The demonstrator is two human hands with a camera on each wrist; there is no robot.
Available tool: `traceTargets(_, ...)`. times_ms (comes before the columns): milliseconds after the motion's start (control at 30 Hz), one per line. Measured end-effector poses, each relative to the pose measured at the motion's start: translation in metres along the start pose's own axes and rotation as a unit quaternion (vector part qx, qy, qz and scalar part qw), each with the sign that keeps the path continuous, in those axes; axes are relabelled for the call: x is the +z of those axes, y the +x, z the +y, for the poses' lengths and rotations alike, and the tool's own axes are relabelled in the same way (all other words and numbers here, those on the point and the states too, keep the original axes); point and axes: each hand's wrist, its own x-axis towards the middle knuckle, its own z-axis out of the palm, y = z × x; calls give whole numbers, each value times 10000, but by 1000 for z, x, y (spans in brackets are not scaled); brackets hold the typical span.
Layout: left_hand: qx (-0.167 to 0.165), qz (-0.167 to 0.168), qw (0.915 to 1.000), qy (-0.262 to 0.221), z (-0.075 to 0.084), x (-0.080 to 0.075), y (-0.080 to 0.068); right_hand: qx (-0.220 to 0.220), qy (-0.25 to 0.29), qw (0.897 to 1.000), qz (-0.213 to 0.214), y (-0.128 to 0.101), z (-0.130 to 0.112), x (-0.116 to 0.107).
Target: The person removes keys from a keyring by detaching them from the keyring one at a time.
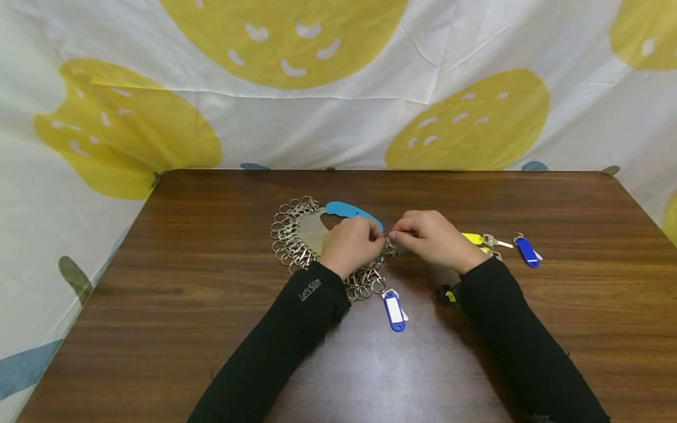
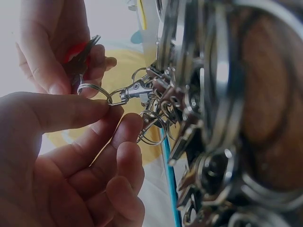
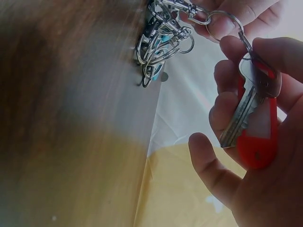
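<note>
A makeshift recording set, not a lived-in room. A wood-grain table point(image 1: 211, 305) stands against a hung, creased sheet point(image 1: 338, 117) with yellow blobs.

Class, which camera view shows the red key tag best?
The right wrist view: the red key tag fills the right hand, its key and ring plain. The left wrist view shows only a red sliver between fingers. The head view hides it under the hand.

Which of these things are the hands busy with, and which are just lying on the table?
In use:
- left hand pinching a snap hook on the key organiser
- right hand holding the split ring, key and red tag

Lying about:
- blue tag near the sleeves
- yellow tag with key
- blue tag on the right
</note>
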Motion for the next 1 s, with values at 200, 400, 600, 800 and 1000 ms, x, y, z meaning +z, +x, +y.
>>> traceTargets(200, -35, 25, 10000, -11, 1, 0, 0, 22, 60, 10000, -37, -1, 0, 0)
traceTargets(400, -35, 19, 10000, 35, 3, 2, 1, 18, 2, 9999, -108, -1, 0, 1)
traceTargets(600, 74, 82, 9999, 59, 3, 2, 2, 104, -48, 9998, -160, 0, 0, 2)
traceTargets(800, 196, 170, 9997, 17, 3, 2, 2, 103, -79, 9998, -123, -1, -1, 1)
traceTargets(1000, 297, 219, 9993, -19, 3, 3, 2, 63, -106, 9999, -64, -1, -1, 2)
